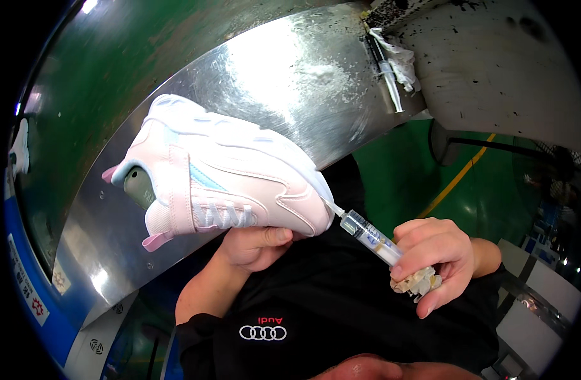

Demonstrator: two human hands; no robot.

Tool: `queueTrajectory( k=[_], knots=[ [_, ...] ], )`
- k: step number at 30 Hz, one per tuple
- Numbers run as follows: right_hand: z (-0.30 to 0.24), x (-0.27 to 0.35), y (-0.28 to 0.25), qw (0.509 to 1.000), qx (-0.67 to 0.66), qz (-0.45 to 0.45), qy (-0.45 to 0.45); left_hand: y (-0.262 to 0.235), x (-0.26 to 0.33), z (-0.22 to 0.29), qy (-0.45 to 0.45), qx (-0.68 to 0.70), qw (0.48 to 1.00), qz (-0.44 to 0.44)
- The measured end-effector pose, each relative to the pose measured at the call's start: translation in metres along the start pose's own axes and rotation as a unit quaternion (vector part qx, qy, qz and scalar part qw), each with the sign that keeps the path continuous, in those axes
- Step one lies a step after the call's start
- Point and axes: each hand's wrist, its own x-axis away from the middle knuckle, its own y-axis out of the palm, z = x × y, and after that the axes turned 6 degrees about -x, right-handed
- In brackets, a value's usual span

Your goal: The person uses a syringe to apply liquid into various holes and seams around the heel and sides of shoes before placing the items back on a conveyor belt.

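1. There is one view only, from a camera worn on the person's head, the left one of a side-by-side pair.
2. It faces steeply down along the person's own chest, so the black shirt [341, 297] fills the lower middle.
3. It sits close: the left hand [255, 244], the right hand [433, 256] and the pale pink shoe [224, 174] take up the centre.
4. Farther out lie the metal table [284, 76] and green floor [404, 171].
5. The fisheye lens bends the table's edges and leaves dark corners around the round picture.
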Motion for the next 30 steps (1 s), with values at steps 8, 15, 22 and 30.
queueTrajectory(
  k=[8,15,22,30],
  knots=[
    [-0.002,0.004,0.003,0.993,0.108,0.021,-0.041,0.006,-0.030,0.005,0.053,-0.024,0.998,-0.018],
    [0.008,0.001,0.015,0.962,0.258,0.018,-0.086,0.015,-0.043,0.009,0.076,-0.004,0.997,-0.008],
    [0.029,-0.007,0.024,0.890,0.436,0.003,-0.132,0.023,-0.046,0.015,0.080,0.019,0.997,0.009],
    [0.038,-0.008,0.019,0.844,0.514,0.003,-0.156,0.037,-0.054,0.018,0.095,0.006,0.995,0.014]
  ],
)
